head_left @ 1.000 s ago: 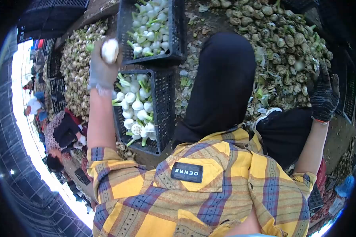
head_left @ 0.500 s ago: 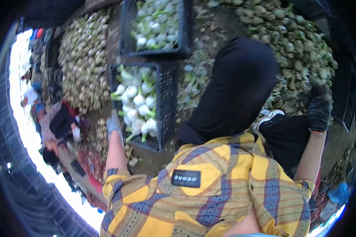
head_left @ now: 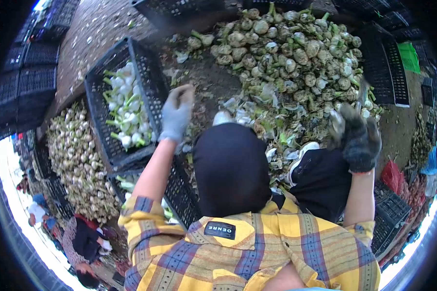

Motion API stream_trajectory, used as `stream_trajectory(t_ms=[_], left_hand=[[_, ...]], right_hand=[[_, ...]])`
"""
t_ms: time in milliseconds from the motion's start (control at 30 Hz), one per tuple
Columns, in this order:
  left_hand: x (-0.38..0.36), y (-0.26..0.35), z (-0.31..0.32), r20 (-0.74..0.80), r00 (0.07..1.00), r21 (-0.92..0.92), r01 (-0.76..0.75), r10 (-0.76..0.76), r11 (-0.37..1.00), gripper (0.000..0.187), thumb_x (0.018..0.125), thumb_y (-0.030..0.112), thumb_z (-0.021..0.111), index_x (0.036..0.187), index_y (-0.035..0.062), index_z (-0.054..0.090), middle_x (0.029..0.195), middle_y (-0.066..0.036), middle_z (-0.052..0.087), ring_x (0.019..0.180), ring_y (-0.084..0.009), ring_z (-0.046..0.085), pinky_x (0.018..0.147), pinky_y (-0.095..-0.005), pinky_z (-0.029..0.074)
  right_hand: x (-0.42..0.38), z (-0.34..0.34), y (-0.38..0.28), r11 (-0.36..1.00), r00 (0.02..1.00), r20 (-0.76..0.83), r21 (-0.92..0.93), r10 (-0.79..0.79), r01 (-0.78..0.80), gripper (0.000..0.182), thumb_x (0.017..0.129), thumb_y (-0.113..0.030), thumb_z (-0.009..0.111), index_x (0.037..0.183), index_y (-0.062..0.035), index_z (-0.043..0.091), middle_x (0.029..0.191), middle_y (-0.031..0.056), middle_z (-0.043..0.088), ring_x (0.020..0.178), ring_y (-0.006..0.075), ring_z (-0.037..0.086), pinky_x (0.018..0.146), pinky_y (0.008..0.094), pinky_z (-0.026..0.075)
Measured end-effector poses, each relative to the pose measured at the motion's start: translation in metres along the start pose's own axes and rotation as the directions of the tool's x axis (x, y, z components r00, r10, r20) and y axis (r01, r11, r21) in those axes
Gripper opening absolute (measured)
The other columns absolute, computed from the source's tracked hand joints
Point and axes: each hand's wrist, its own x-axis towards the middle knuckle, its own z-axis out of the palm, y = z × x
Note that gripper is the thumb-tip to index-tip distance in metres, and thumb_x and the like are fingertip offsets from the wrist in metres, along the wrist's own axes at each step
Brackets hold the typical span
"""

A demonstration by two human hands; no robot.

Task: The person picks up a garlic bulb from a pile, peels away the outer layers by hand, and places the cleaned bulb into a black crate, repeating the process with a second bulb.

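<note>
My left hand [head_left: 176,114], in a pale grey glove with brown-stained fingertips, is raised at the right side of a black crate [head_left: 145,80]. Its fingers are loosely bent and apart, with nothing seen in them. White garlic-like bulbs [head_left: 128,109] with short green stems lie in that crate. My right hand [head_left: 359,140], in a dark glove, is beside the lower right edge of a heap of soiled bulbs [head_left: 296,51]. A thin, blade-like grey strip, apparently a knife [head_left: 362,92], sticks up from its fingers. Blur hides the exact grip.
A second black crate [head_left: 182,189] stands nearer, partly behind my left arm. Peeled skins and leaves [head_left: 272,126] litter the ground before my knees. Another bulb heap [head_left: 77,160] lies to the left, near a crouching person [head_left: 82,237]. More crates [head_left: 386,63] stand at the right.
The view has swung, bringing the soiled heap toward the centre. My left hand has left the nearer crate's edge and moved forward beside the farther one. My right hand is still near the heap.
</note>
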Motion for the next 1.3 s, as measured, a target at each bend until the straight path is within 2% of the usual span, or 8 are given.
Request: stream_trajectory(t_ms=[333, 600, 700, 867, 967, 1033, 1133, 1300], left_hand=[[0.179, -0.062, 0.154, 0.059, 0.998, 0.662, -0.019, -0.026, 0.749, 0.057, 0.079, 0.038, 0.057, 0.125, 0.0061, 0.047, 0.13, -0.018, 0.046, 0.118, -0.034, 0.046, 0.099, -0.0386, 0.037], [0.22, -0.112, 0.178, 0.059, 0.998, 0.743, -0.02, -0.035, 0.669, 0.057, 0.084, 0.043, 0.05, 0.124, 0.0021, 0.048, 0.131, -0.016, 0.046, 0.125, -0.0355, 0.036, 0.104, -0.0423, 0.03], [0.201, -0.099, 0.174, -0.038, 0.999, 0.675, 0.005, 0.028, 0.738, 0.058, 0.085, 0.04, 0.05, 0.124, -0.0019, 0.047, 0.13, -0.022, 0.045, 0.122, -0.037, 0.039, 0.104, -0.0426, 0.03], [0.161, -0.067, 0.169, -0.061, 0.998, -0.041, 0.018, -0.021, 0.999, 0.056, 0.084, 0.041, 0.062, 0.121, -0.0005, 0.052, 0.116, -0.011, 0.057, 0.106, -0.0198, 0.053, 0.089, -0.0294, 0.043], [0.119, 0.037, 0.151, 0.41, 0.885, -0.246, 0.342, -0.222, 0.907, 0.05, 0.087, 0.042, 0.059, 0.12, 0.0051, 0.054, 0.1, -0.005, 0.061, 0.086, -0.0116, 0.058, 0.071, -0.0253, 0.049], [0.105, 0.066, 0.148, 0.48, 0.871, -0.157, 0.203, -0.105, 0.967, 0.051, 0.09, 0.049, 0.048, 0.119, 0.0081, 0.053, 0.096, -0.001, 0.06, 0.08, -0.007, 0.056, 0.064, -0.024, 0.048], [0.066, 0.141, 0.143, 0.596, 0.793, -0.126, 0.249, -0.127, 0.96, 0.065, 0.093, 0.054, 0.038, 0.126, -0.0013, 0.047, 0.118, -0.006, 0.053, 0.111, -0.012, 0.046, 0.096, -0.0266, 0.036], [0.027, 0.178, 0.157, 0.707, 0.67, -0.142, -0.181, 0.227, 0.973, 0.065, 0.093, 0.053, 0.037, 0.13, -0.0005, 0.042, 0.112, -0.005, 0.056, 0.104, -0.0138, 0.053, 0.088, -0.0273, 0.043]], right_hand=[[0.061, 0.022, -0.015, 0.969, 0.921, -0.342, -0.221, -0.185, 0.112, 0.057, 0.086, -0.039, 0.055, 0.119, 0.007, 0.049, 0.118, 0.0188, 0.055, 0.107, 0.0335, 0.055, 0.086, 0.0488, 0.049], [0.062, 0.031, -0.007, 0.807, 0.897, -0.419, -0.574, -0.142, -0.141, 0.052, 0.084, -0.037, 0.053, 0.108, 0.0086, 0.057, 0.106, 0.0179, 0.061, 0.102, 0.025, 0.057, 0.088, 0.0353, 0.045], [0.062, 0.03, -0.014, 0.712, 0.928, -0.373, -0.657, -0.021, -0.248, 0.05, 0.085, -0.036, 0.05, 0.104, 0.0089, 0.059, 0.101, 0.017, 0.063, 0.097, 0.0241, 0.059, 0.087, 0.0346, 0.045], [0.059, 0.036, -0.009, 0.52, 0.961, -0.277, -0.825, -0.028, -0.222, 0.042, 0.088, -0.036, 0.05, 0.099, 0.0025, 0.064, 0.087, 0.0131, 0.066, 0.082, 0.0163, 0.063, 0.077, 0.0269, 0.048], [0.055, 0.047, -0.004, 0.516, 0.918, -0.396, -0.786, 0.002, -0.34, 0.032, 0.085, -0.027, 0.059, 0.1, 0.0011, 0.063, 0.091, 0.0133, 0.066, 0.083, 0.0157, 0.063, 0.077, 0.0261, 0.049], [0.054, 0.035, 0.006, 0.261, 0.969, -0.114, -0.964, -0.217, -0.055, 0.031, 0.082, -0.022, 0.064, 0.103, 0.0003, 0.062, 0.092, 0.01, 0.065, 0.081, 0.0147, 0.063, 0.073, 0.0263, 0.05], [0.047, 0.049, 0.005, 0.531, 0.962, -0.257, -0.83, -0.095, -0.169, 0.036, 0.085, -0.028, 0.061, 0.109, -0.0011, 0.06, 0.087, 0.0058, 0.064, 0.066, 0.0101, 0.059, 0.062, 0.0244, 0.05], [0.041, 0.047, 0.012, 0.543, 0.961, -0.144, -0.84, -0.238, 0.009, 0.047, 0.085, -0.044, 0.058, 0.105, -0.0015, 0.062, 0.079, 0.0084, 0.065, 0.064, 0.0126, 0.06, 0.058, 0.0271, 0.05]])
